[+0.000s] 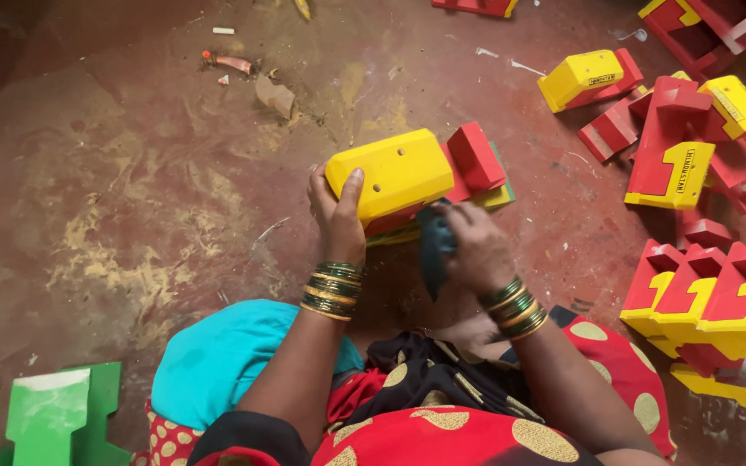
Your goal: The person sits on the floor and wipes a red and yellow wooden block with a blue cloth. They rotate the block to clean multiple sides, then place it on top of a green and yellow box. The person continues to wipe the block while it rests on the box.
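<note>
A yellow and red wooden toy truck [407, 173] lies tipped on the reddish floor in front of me. My left hand [337, 216] grips its yellow cab end, thumb on top. My right hand [475, 246] holds a dark bluish cloth or pad [433, 246] pressed against the truck's lower side. Green and gold bangles sit on both wrists.
Several more yellow and red toy trucks lie piled at the right [701, 147] and lower right [718, 311]. A green wooden piece [58, 414] stands at the bottom left. A turquoise cloth [218, 354] covers my knee. Scraps and dust litter the floor at the top [274, 95].
</note>
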Demonstrator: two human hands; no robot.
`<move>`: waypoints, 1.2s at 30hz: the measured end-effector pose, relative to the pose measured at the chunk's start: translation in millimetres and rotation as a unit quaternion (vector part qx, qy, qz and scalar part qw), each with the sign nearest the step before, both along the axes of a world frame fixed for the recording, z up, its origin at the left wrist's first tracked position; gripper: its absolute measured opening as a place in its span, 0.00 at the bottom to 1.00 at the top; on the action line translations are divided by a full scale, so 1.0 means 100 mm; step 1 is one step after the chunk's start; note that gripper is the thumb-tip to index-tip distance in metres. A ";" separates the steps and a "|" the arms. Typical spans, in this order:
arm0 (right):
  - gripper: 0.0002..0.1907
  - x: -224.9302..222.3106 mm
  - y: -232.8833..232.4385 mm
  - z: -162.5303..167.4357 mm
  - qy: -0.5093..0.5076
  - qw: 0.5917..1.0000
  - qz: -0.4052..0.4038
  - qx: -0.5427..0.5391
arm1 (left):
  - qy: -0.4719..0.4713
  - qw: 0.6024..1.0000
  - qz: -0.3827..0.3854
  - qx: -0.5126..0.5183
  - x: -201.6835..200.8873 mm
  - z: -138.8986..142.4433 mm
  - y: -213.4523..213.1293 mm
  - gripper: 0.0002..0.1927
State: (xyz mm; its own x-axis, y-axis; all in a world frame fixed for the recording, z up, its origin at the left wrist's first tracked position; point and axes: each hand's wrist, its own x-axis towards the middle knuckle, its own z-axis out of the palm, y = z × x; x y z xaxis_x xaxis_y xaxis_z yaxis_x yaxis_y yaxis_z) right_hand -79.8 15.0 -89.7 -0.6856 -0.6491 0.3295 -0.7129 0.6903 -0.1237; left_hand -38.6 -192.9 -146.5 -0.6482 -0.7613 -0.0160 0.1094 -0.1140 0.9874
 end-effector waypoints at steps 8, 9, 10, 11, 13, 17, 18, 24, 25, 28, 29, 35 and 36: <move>0.26 -0.05 0.06 0.13 0.013 0.998 -0.043 -0.036 | 0.113 0.982 -0.008 0.154 -0.24 -0.20 -0.16 0.24; 0.25 0.02 -0.01 0.06 0.016 0.999 -0.031 -0.020 | 0.076 0.990 0.002 0.119 -0.24 -0.21 -0.15 0.24; 0.24 0.14 -0.10 -0.05 0.020 1.000 -0.020 -0.005 | 0.038 0.996 0.009 0.084 -0.23 -0.21 -0.13 0.24; 0.23 0.27 -0.19 -0.14 0.024 1.000 -0.010 0.010 | 0.001 0.999 0.017 0.048 -0.21 -0.21 -0.12 0.24; 0.18 0.50 -0.34 -0.27 -0.022 0.995 0.092 -0.015 | 0.012 0.998 0.013 0.058 -0.18 -0.17 -0.11 0.24; 0.16 0.64 -0.50 -0.40 -0.009 0.981 0.193 0.035 | 0.005 0.998 0.004 0.061 -0.13 -0.11 -0.12 0.25; 0.14 0.59 -0.49 -0.39 -0.019 0.987 0.151 0.055 | 0.013 0.998 0.006 0.058 -0.14 -0.10 -0.12 0.25; 0.26 0.10 0.01 -0.06 0.052 0.998 -0.029 -0.006 | -0.005 0.998 0.034 0.051 -0.18 -0.13 -0.09 0.24; 0.26 0.06 0.06 -0.01 0.069 0.996 -0.059 -0.002 | -0.010 0.998 0.038 0.050 -0.18 -0.13 -0.09 0.24; 0.28 0.11 0.02 0.05 0.088 0.995 -0.042 0.004 | -0.009 0.998 0.037 0.048 -0.17 -0.09 -0.08 0.24; 0.30 0.16 -0.05 0.04 0.088 0.996 -0.018 0.004 | -0.007 0.998 0.035 0.046 -0.16 -0.08 -0.08 0.24; 0.25 0.60 -0.47 -0.05 0.059 0.979 0.192 0.030 | 0.065 0.977 -0.015 0.201 -0.17 -0.18 -0.18 0.23; 0.25 0.61 -0.48 -0.01 0.075 0.975 0.205 0.050 | 0.100 0.972 -0.007 0.214 -0.19 -0.23 -0.20 0.24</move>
